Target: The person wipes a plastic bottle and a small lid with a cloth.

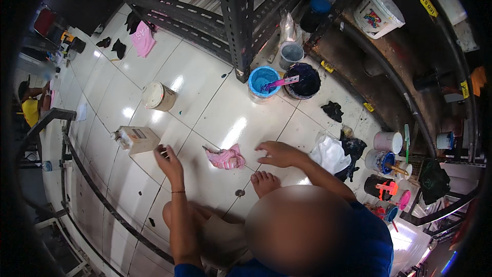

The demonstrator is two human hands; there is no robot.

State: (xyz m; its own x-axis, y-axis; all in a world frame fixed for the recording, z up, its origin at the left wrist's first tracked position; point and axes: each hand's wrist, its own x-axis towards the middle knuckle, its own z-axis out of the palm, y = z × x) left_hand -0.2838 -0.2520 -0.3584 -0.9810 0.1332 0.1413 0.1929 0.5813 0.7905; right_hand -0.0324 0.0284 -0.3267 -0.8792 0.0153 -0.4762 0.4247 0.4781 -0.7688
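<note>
My left hand (169, 162) is open, its fingers apart beside the near right corner of a pale rectangular jerrycan (137, 140). Whether the fingertips touch the can is hard to tell. The can's cap points to the left. My right hand (278, 154) reaches in over the tiled floor with its fingers stretched out and nothing in them. Between my hands lies a crumpled pink rag (227, 158), apart from both. My bare foot (265, 182) shows just below the right hand.
A white tub (159, 96) stands beyond the jerrycan. Ahead are a blue paint bucket (263, 83) with a spatula and a dark paint bucket (303, 81), near a black metal rack (237, 36). White cloth (329, 155) lies right, beside paint pots. Someone in yellow (31, 107) is far left.
</note>
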